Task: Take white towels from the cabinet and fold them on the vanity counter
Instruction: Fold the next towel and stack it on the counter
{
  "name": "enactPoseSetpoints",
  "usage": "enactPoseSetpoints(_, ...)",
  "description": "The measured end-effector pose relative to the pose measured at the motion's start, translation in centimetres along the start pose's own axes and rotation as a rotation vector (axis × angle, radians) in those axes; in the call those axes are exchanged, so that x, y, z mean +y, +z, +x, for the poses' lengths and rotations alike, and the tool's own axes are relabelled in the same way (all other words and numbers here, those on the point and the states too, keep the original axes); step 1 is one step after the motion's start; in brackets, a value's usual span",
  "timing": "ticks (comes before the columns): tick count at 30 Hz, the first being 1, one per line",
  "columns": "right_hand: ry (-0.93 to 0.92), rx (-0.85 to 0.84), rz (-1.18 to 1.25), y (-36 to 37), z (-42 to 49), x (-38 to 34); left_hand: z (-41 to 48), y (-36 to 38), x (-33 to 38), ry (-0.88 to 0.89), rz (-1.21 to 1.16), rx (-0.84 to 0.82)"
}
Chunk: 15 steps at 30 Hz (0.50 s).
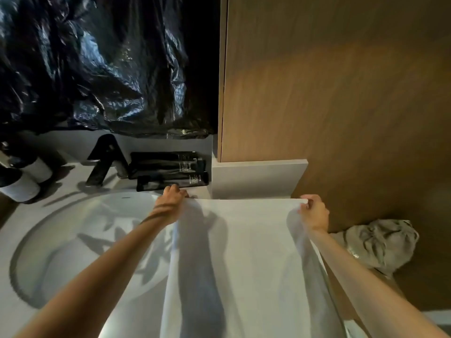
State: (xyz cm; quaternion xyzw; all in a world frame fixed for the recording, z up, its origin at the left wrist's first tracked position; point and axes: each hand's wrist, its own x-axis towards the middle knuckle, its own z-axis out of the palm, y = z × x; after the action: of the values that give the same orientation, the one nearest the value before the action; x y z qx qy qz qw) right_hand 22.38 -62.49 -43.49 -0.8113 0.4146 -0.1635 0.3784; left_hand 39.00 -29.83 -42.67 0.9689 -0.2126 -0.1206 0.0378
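stretching a white towel (244, 252) over the worktop (11, 240), right of the sink (73, 240), pinching one far corner in the left hand (173, 194) and the other in the right hand (314, 212). best done holding that edge taut, level and square before laying down and folding.

The white towel (244, 252) runs off the bottom edge; the black tubes' (168, 164) print is unreadable
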Motion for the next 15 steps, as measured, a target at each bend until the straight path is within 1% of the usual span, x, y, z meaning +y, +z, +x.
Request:
enactPoseSetpoints(2, 0.028, -0.001, -0.040, 0.6, 0.3, -0.1, 0.3, 0.8, 0.8, -0.064, 0.001, 0.005)
enactPoseSetpoints(3, 0.020, -0.010, -0.054, 0.9, 0.3, 0.0, 0.1, 1.2, 1.2, -0.095, -0.020, 0.048)
enactPoseSetpoints(4, -0.005, -0.022, -0.073, 1.2, 0.0, 0.0, -0.1, 1.7, 1.5, -0.085, -0.052, 0.158)
enactPoseSetpoints(5, -0.054, -0.037, -0.101, 1.7, -0.7, 0.1, -0.4, 2.3, 2.1, -0.035, -0.084, 0.296)
enactPoseSetpoints(6, -0.138, -0.052, -0.140, 2.4, -1.6, 0.2, -0.9, 3.1, 2.7, 0.026, -0.109, 0.404)
enactPoseSetpoints(7, -0.252, -0.072, -0.189, 3.4, -2.8, 0.1, -1.5, 4.1, 3.7, 0.087, -0.128, 0.459)
enactPoseSetpoints(8, -0.371, -0.115, -0.250, 4.5, -4.1, 0.0, -2.4, 5.0, 5.1, 0.129, -0.140, 0.412)
enactPoseSetpoints(9, -0.469, -0.185, -0.312, 5.8, -5.2, -0.3, -3.2, 6.2, 6.7, 0.138, -0.158, 0.327)
enactPoseSetpoints(10, -0.527, -0.273, -0.375, 7.1, -6.3, -0.6, -3.9, 7.2, 8.3, 0.125, -0.172, 0.236)
enactPoseSetpoints(12, -0.571, -0.395, -0.494, 9.5, -7.8, -1.0, -4.5, 8.9, 10.4, 0.083, -0.184, 0.160)
enactPoseSetpoints(15, -0.594, -0.425, -0.631, 10.6, -8.0, -0.3, -4.3, 10.0, 9.8, 0.042, -0.157, 0.137)
